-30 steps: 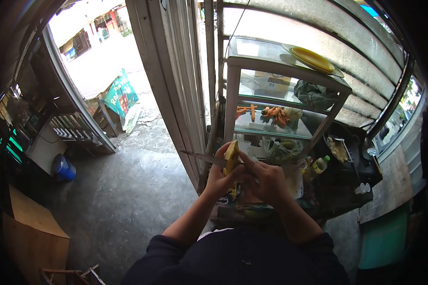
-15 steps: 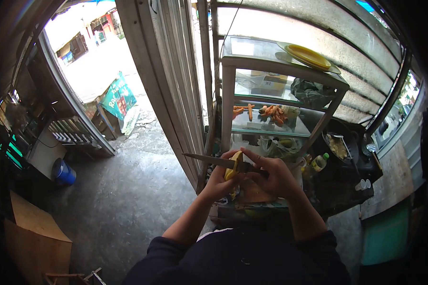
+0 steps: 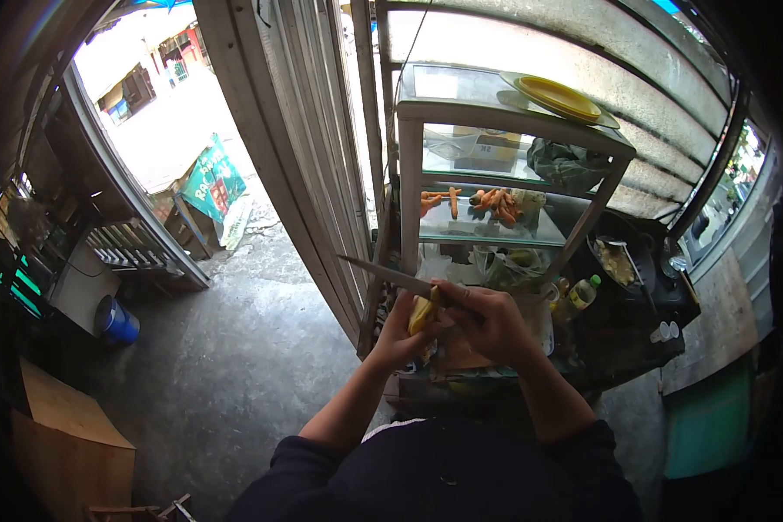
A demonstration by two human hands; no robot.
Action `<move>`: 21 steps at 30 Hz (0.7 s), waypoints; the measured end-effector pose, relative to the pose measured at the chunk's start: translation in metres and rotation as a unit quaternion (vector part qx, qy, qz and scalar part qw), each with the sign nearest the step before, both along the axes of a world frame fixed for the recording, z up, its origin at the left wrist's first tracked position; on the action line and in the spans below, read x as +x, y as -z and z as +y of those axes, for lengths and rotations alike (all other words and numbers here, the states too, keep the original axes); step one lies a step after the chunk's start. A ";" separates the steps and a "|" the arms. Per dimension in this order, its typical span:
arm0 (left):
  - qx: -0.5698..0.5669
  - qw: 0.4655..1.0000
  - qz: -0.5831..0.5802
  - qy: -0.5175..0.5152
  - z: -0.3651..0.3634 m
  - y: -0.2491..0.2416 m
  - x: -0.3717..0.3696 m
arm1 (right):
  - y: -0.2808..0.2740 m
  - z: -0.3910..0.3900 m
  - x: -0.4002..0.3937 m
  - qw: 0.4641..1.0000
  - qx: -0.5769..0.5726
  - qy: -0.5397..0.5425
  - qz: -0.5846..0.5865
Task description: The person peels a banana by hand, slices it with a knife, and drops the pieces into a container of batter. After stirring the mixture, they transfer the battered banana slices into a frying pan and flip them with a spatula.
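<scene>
My left hand [image 3: 399, 335] is closed around a yellow banana [image 3: 422, 313], held upright in front of my chest. My right hand [image 3: 487, 322] grips the dark handle of a long knife [image 3: 387, 274], whose blade points left and slightly up past the banana's top. The two hands touch each other around the fruit. Most of the banana is hidden by my fingers. Both hands hover over a cluttered low counter [image 3: 496, 370] at the foot of a glass display cabinet [image 3: 413, 183].
The cabinet holds carrots [image 3: 496, 202] on a glass shelf, a dark bag [image 3: 565, 163] above them and a yellow plate [image 3: 558, 96] on top. A green-capped bottle [image 3: 583, 296] and a black wok [image 3: 622, 261] stand right. Left: concrete floor, blue bucket [image 3: 115, 320], cardboard box [image 3: 65, 439].
The banana has sunk lower into my left hand, with less of it showing. The knife has stayed at its top, blade pointing left, and both hands shifted slightly.
</scene>
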State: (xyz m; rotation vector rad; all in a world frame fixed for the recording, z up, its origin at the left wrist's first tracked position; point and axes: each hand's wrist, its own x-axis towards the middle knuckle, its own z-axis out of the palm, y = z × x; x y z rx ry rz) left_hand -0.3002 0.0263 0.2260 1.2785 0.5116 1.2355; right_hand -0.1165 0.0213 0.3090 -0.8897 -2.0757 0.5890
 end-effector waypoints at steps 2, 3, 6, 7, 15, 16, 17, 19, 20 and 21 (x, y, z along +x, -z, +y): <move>0.024 1.000 0.001 0.000 -0.003 0.002 0.003 | 0.005 0.006 -0.001 0.999 0.013 -0.001 0.034; 0.048 0.999 0.001 0.001 -0.003 0.002 0.005 | 0.009 0.010 -0.002 0.998 0.007 0.014 0.068; -0.015 0.997 -0.034 -0.071 -0.002 -0.002 0.013 | 0.009 0.013 -0.002 0.984 -0.113 0.039 0.132; -0.015 0.997 -0.036 -0.071 -0.001 -0.007 0.012 | 0.008 0.013 -0.001 0.959 -0.225 0.050 0.162; 0.042 0.968 0.173 -0.178 0.007 -0.004 0.009 | 0.032 0.032 -0.023 0.913 -0.305 0.047 0.267; 0.041 0.968 0.173 -0.176 0.009 -0.001 0.008 | 0.027 0.031 -0.025 0.894 -0.347 0.066 0.275; 0.031 0.969 0.148 -0.193 0.010 0.002 0.005 | 0.027 0.033 -0.026 0.893 -0.349 0.067 0.275; -0.014 0.976 0.077 -0.205 0.009 -0.005 0.004 | 0.027 0.039 -0.029 0.881 -0.348 0.073 0.314; -0.017 0.975 0.078 -0.207 0.011 -0.002 0.002 | 0.028 0.040 -0.032 0.880 -0.351 0.073 0.313; -0.069 0.978 -0.015 -0.198 0.015 0.002 0.000 | 0.028 0.042 -0.036 0.873 -0.343 0.077 0.337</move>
